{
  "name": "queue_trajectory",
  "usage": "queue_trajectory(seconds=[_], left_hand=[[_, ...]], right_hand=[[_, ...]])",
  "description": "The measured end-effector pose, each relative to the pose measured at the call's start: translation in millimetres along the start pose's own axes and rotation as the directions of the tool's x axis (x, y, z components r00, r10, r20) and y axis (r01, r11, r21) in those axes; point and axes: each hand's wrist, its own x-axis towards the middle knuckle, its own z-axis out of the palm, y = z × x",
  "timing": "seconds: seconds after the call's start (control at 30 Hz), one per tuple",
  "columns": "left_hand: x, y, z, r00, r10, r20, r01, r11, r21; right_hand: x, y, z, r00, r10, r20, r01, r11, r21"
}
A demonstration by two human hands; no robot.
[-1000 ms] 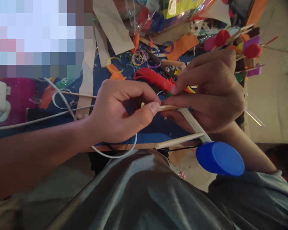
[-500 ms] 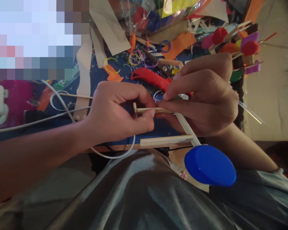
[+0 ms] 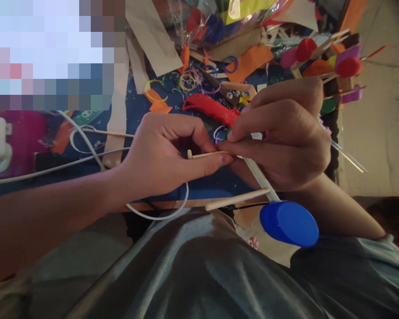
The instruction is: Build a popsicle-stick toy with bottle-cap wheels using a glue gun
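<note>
My left hand (image 3: 166, 155) pinches the end of a thin wooden stick (image 3: 206, 155) between thumb and fingers. My right hand (image 3: 286, 133) is closed on the same stick assembly where it crosses a longer wooden stick (image 3: 261, 179). That longer stick runs down to a blue plastic bottle cap (image 3: 289, 223) fixed at its lower end. Another short wooden stick (image 3: 236, 199) juts left from it just above the cap. Something small and green (image 3: 228, 131) shows at my right fingertips. Both hands hover over the near edge of a blue work mat (image 3: 146, 106).
A red utility knife (image 3: 211, 108) lies just behind my hands, with scissors (image 3: 219, 86) and several coloured rubber bands (image 3: 189, 81) beyond. Orange paper scraps, cardboard strips and a bag of caps crowd the back. Stick-and-cap pieces (image 3: 339, 62) stand at right. White cable (image 3: 86, 141) crosses left.
The stick assembly has turned in my hands: the short crosspiece has tilted, and the blue cap has shifted slightly up and to the right. Both hands kept their grip.
</note>
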Motion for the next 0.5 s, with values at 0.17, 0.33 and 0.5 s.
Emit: queue_trajectory(seconds=[0.17, 0.33, 0.5], left_hand=[[-0.6, -2.4, 2.9, 0.994, 0.093, -0.05, -0.094, 0.995, -0.019], [-3.3, 2.9, 2.2, 0.994, 0.08, -0.072, -0.081, 0.997, -0.002], [0.9, 0.4, -0.3, 0.994, 0.068, -0.081, -0.075, 0.994, -0.079]], right_hand=[[1.2, 2.7, -1.1, 0.999, 0.03, 0.016, -0.03, 1.0, 0.006], [1.4, 8.3, -4.6, 0.999, 0.031, 0.009, -0.031, 0.999, 0.005], [2.5, 0.4, -1.2, 0.989, 0.137, -0.052, -0.136, 0.99, 0.026]])
